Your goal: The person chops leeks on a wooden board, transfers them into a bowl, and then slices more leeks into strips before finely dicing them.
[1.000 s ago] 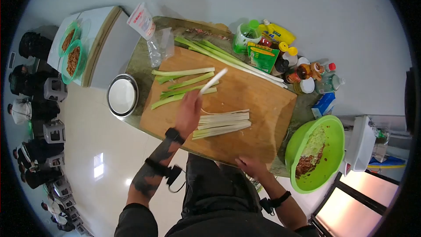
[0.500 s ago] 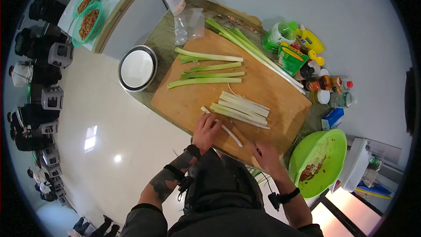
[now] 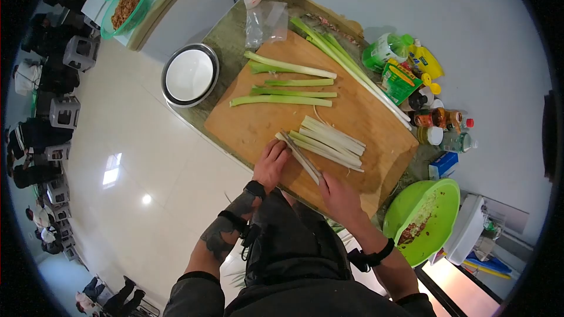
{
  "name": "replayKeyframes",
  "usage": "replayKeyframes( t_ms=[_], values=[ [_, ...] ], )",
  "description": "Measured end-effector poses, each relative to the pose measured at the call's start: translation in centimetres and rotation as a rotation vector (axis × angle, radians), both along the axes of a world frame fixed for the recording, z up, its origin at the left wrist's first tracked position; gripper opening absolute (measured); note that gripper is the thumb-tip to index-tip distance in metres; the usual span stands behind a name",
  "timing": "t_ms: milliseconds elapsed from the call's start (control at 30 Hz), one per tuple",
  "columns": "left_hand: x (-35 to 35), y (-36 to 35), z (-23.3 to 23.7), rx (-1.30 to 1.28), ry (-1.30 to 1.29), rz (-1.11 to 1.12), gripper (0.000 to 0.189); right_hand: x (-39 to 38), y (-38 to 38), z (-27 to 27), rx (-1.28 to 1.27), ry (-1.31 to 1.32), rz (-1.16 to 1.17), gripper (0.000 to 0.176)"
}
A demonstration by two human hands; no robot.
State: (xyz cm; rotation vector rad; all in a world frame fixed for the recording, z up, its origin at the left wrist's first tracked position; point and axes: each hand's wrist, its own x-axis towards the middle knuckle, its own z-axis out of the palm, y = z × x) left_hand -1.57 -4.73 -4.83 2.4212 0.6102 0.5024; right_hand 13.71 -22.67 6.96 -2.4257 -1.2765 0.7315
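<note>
My right hand (image 3: 341, 196) grips a knife (image 3: 301, 154), its narrow blade lying lengthwise along a pale green onion stalk (image 3: 306, 167) near the front edge of the cutting board (image 3: 247, 126). With bent fingers, my left hand (image 3: 272, 164) pins the stalk's left end to the wood. Whether the blade has gone into the stalk is hard to see. Just beyond lies a bundle of white stalk lengths (image 3: 335, 141). Farther back are several greener pieces (image 3: 288, 100), and long whole green onions (image 3: 352, 73) lie along the board's far right side.
Bottles and seasoning packs (image 3: 432, 117) line the wall at right. A green basin (image 3: 452, 211) with chopped food stands near my right arm. Stacked bowls (image 3: 189, 75) sit at the table's left edge. Two green bowls (image 3: 141, 12) of brown food are at upper left. People sit at far left.
My right hand has moved left and up, bringing the knife over the stalk alongside my left hand. My left hand stays at the stalk's end. The whole view has shifted slightly.
</note>
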Motion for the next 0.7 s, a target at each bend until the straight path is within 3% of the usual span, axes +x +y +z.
replayKeyframes(
  t_ms=[400, 600, 700],
  values=[
    [0.3, -0.2, 0.0, 0.007, 0.001, 0.034, 0.040, 0.5, 3.6, 0.9, -0.166, 0.068, 0.075, 0.024],
    [0.2, 0.2, 0.2, 0.051, 0.019, 0.013, 0.039, 1.0, 0.8, 4.8, -0.370, 0.031, 0.114, 0.020],
    [0.3, 0.2, -0.7, 0.059, -0.004, 0.008, 0.036, 0.7, -0.4, 4.0, -0.426, 0.006, 0.105, 0.020]
  ],
)
